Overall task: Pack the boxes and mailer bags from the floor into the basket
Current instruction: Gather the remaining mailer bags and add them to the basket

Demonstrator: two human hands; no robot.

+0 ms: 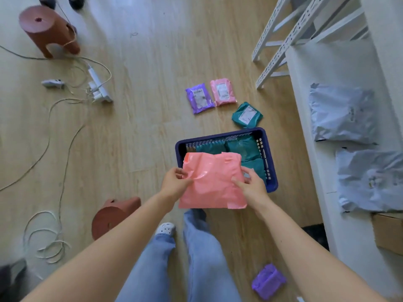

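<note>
A large pink mailer bag (212,182) hangs over the near left part of the dark blue basket (272,182). My left hand (174,182) grips its left edge and my right hand (253,184) pinches its right edge. Inside the basket lie several teal mailer bags (242,147). On the floor beyond the basket lie a purple mailer (199,100), a small pink mailer (222,91) and a teal mailer (247,114), the teal one just behind the basket's far rim. Another purple mailer (268,281) lies on the floor near my right leg.
A white shelf unit (305,118) on the right carries grey mailer bags (342,116) and a cardboard box (388,232). Brown stools stand at the far left (45,29) and near my left leg (113,216). A power strip (98,86) and cables lie on the left floor.
</note>
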